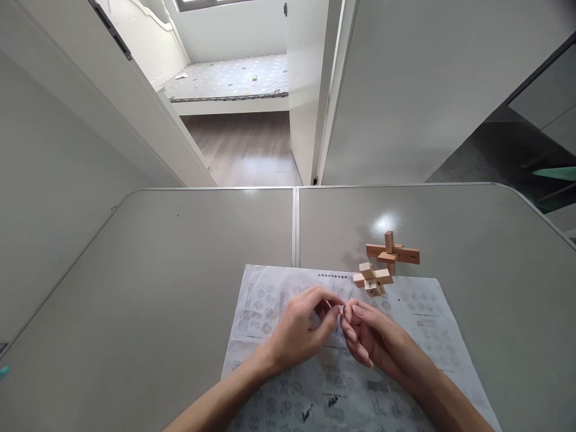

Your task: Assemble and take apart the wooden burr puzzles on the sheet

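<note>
My left hand (310, 323) and right hand (377, 339) are drawn together low over a printed instruction sheet (432, 339), with their fingertips meeting or nearly so. My left thumb and forefinger point inward to the right, the other fingers curled beneath; my right hand is turned partly palm-up, its fingers bent loosely toward the left. The gap at the fingertips is too small to read, so I cannot tell whether either hand is clamped on some little piece.

Just beyond my right hand, a pale wooden burr puzzle (372, 279) sits at the upper part of the sheet, its short bars crossing one another, with dark marks on one face. Right behind it stands a reddish-brown wooden burr puzzle (389, 246), with one upright bar and a longer flat bar running sideways.

The sheet is covered in small grey diagrams, with a line of heading along its top edge and a few black smudges low down. It lies on a grey table (180, 288), crossing the near end of the pale seam strip (296, 228). Past the table, a doorway shows a bed (231, 78) with a patterned mattress.
</note>
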The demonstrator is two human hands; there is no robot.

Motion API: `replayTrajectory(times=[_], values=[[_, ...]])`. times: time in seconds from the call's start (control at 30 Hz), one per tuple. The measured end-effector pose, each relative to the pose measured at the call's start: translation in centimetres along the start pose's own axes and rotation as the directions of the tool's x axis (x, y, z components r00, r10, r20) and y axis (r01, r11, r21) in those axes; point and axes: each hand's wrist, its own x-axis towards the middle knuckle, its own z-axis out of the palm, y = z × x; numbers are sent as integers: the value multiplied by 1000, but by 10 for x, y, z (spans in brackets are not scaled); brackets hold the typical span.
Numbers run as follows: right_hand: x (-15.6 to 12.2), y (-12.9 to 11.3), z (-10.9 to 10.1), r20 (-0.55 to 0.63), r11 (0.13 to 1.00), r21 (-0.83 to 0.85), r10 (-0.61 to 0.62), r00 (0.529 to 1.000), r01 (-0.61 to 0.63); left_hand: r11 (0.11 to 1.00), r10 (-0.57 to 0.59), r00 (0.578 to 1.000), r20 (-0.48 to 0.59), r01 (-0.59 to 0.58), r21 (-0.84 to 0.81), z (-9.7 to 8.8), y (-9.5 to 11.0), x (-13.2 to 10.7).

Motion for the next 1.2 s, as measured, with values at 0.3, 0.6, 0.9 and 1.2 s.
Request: replayTrajectory(times=[0.3, 0.6, 0.9, 1.2], values=[[0, 1, -4, 4, 1000, 2, -7, 1000, 7, 1000, 2, 1000, -7, -2, -3, 2, -1, 0], [0, 1, -3, 8, 1000, 14, -7, 1000, 6, 1000, -4, 1000, 13, 4, 9, 2, -4, -1], [0, -3, 3, -20, 1000, 7, 10, 1000, -10, 1000, -20, 999, 32, 20, 7, 1, -2, -2], [-1, -3, 1, -23, 1000, 12, 8, 1000, -8, 1000, -17, 999, 27, 16, 13, 2, -3, -2]])
